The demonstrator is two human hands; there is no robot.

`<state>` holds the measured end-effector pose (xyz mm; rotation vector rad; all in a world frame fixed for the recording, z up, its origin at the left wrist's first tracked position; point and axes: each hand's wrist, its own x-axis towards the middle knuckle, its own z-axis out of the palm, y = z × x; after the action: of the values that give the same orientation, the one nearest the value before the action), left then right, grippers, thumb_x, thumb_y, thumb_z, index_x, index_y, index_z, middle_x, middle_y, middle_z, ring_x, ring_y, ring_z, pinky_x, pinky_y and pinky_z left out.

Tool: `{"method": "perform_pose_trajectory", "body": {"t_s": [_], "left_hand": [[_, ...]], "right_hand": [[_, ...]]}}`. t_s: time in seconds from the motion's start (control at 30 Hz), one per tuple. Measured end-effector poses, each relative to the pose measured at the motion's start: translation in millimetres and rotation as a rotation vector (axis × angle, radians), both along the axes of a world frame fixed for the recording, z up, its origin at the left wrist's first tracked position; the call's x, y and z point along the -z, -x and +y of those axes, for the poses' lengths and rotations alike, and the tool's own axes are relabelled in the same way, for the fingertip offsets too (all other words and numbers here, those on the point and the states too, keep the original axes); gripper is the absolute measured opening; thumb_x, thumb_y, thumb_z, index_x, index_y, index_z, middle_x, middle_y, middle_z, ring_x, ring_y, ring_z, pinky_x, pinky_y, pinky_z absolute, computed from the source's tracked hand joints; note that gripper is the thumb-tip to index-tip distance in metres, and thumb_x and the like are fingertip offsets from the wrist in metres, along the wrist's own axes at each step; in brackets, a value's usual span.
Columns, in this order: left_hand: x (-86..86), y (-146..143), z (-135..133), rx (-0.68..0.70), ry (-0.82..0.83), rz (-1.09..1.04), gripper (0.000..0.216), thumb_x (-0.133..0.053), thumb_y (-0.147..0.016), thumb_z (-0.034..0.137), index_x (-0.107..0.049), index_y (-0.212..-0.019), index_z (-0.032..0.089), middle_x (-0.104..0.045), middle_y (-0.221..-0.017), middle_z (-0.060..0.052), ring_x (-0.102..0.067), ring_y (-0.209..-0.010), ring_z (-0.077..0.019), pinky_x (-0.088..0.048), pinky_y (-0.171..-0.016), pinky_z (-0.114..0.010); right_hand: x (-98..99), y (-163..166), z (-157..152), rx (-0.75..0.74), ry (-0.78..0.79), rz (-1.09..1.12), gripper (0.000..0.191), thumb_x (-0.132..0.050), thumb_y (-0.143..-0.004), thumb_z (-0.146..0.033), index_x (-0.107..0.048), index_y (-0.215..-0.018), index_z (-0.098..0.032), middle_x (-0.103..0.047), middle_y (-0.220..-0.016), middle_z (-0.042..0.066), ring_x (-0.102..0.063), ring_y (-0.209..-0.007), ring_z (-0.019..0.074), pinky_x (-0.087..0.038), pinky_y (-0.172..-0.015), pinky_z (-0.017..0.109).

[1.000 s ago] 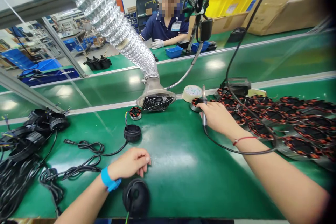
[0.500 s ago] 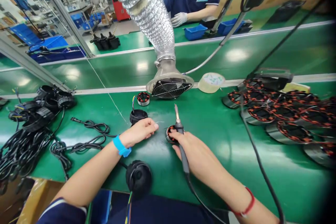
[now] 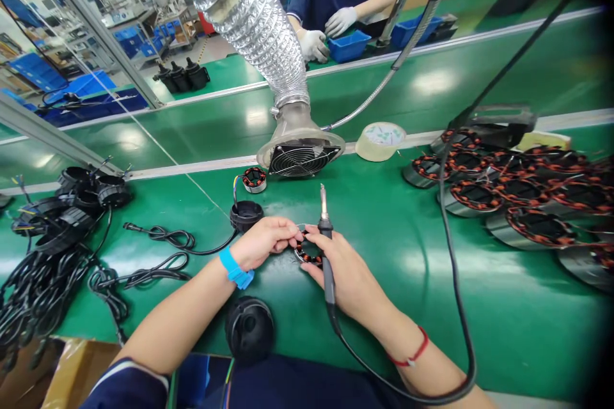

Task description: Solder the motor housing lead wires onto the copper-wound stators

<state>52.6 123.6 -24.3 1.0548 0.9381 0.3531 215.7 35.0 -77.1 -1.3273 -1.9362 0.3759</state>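
Note:
Both of my hands meet over a small round stator [image 3: 307, 250] with copper-orange windings, held just above the green bench. My left hand [image 3: 268, 241], with a blue wrist strap, pinches the stator's left rim. My right hand [image 3: 343, 271] grips a soldering iron [image 3: 325, 230], its tip pointing up and away, while its fingers also touch the stator's right side. The iron's black cable [image 3: 451, 281] loops off to the right.
A fume-extractor fan [image 3: 300, 156] on a foil duct stands behind. A wired stator [image 3: 254, 179], black housings [image 3: 246, 213] [image 3: 249, 327], tape roll [image 3: 380, 140], black cables [image 3: 52, 268] at left, several stators [image 3: 518, 195] at right. A gloved co-worker [image 3: 314, 45] works opposite.
My right hand brought a stator and the iron from the right pile to the bench centre. My left hand rose and took the stator's left edge.

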Motion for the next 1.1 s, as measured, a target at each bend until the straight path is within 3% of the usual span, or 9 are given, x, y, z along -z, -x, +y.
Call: {"method": "perform_pose_trajectory", "body": {"t_s": [0.13,0.3,0.37,0.57,0.67,0.77,0.97,1.03,1.1], "left_hand": [[-2.4,1.9,-5.1,-0.009,-0.072,0.053,0.035,-0.062,-0.074,0.046,-0.053,-0.078,0.012,-0.044,-0.06,0.005,-0.026,-0.045,-0.0034,-0.015,-0.045,-0.022],[-7.2,23.0,-19.5,0.198,-0.24,0.173,0.04,-0.063,-0.075,0.051,-0.05,-0.073,0.014,-0.043,-0.065,0.004,-0.034,-0.06,-0.0073,-0.027,-0.055,-0.021],[-6.3,26.0,-21.7,0.185,-0.258,0.185,0.039,-0.061,-0.077,0.051,-0.052,-0.072,0.013,-0.044,-0.065,0.003,-0.035,-0.061,-0.0078,-0.027,-0.056,-0.021],[3.6,11.0,-13.2,0.101,0.031,0.036,0.039,-0.066,-0.072,0.049,-0.057,-0.071,0.01,-0.047,-0.057,0.003,-0.025,-0.044,-0.0031,-0.012,-0.046,-0.022],[8.6,8.7,-13.0,0.056,0.059,-0.019,0.039,-0.066,-0.073,0.049,-0.055,-0.074,0.011,-0.041,-0.057,0.006,-0.023,-0.043,-0.0021,-0.011,-0.044,-0.021],[11.1,14.9,-19.5,0.053,-0.056,0.049,0.039,-0.061,-0.078,0.05,-0.053,-0.088,0.014,-0.046,-0.068,0.004,-0.028,-0.047,-0.0033,-0.018,-0.044,-0.019],[5.9,28.3,-26.8,0.337,-0.561,0.374,0.023,-0.049,-0.088,0.032,-0.064,-0.084,0.015,-0.059,-0.079,-0.003,-0.05,-0.073,-0.0139,-0.039,-0.069,-0.024],[2.7,29.3,-22.6,0.336,-0.62,0.336,0.028,-0.045,-0.091,0.032,-0.066,-0.083,0.015,-0.061,-0.084,-0.005,-0.054,-0.081,-0.0157,-0.04,-0.077,-0.026],[1.4,26.8,-17.1,0.362,-0.544,0.223,0.032,-0.046,-0.091,0.036,-0.067,-0.083,0.014,-0.062,-0.084,-0.006,-0.055,-0.08,-0.0156,-0.041,-0.078,-0.026]], "right_hand": [[0.7,-1.5,0.0,0.017,-0.01,0.012,0.049,-0.064,-0.081,-0.021,-0.043,-0.126,-0.021,-0.058,-0.124,0.014,-0.055,-0.11,0.029,-0.051,-0.088,0.051],[0.1,0.3,-0.7,0.031,-0.017,0.012,0.047,-0.061,-0.083,-0.02,-0.041,-0.126,-0.02,-0.055,-0.128,0.015,-0.053,-0.111,0.0283,-0.05,-0.089,0.05],[1.1,0.7,-0.7,0.029,-0.004,0.01,0.046,-0.062,-0.083,-0.021,-0.042,-0.125,-0.02,-0.055,-0.128,0.015,-0.052,-0.111,0.0286,-0.05,-0.089,0.05],[0.3,1.1,-0.6,0.04,0.004,-0.01,0.047,-0.061,-0.084,-0.022,-0.042,-0.126,-0.023,-0.056,-0.126,0.013,-0.053,-0.109,0.0302,-0.049,-0.087,0.052],[-2.9,1.8,-0.2,0.07,-0.022,-0.03,0.047,-0.063,-0.082,-0.024,-0.043,-0.125,-0.022,-0.058,-0.122,0.014,-0.054,-0.107,0.0305,-0.05,-0.086,0.051],[-4.8,3.0,0.5,0.12,-0.031,-0.027,0.048,-0.062,-0.083,-0.026,-0.043,-0.127,-0.021,-0.059,-0.12,0.015,-0.055,-0.106,0.0307,-0.05,-0.085,0.051],[-4.5,5.9,2.1,0.194,-0.051,-0.026,0.047,-0.059,-0.086,-0.03,-0.04,-0.128,-0.021,-0.059,-0.118,0.015,-0.054,-0.107,0.0317,-0.049,-0.086,0.051],[-4.8,6.8,2.2,0.206,-0.046,-0.047,0.047,-0.061,-0.084,-0.03,-0.041,-0.126,-0.021,-0.06,-0.116,0.015,-0.054,-0.106,0.0326,-0.05,-0.085,0.051],[-4.8,6.9,2.0,0.196,-0.055,-0.067,0.047,-0.061,-0.084,-0.029,-0.041,-0.126,-0.02,-0.06,-0.116,0.016,-0.054,-0.106,0.0329,-0.05,-0.084,0.051]]}}
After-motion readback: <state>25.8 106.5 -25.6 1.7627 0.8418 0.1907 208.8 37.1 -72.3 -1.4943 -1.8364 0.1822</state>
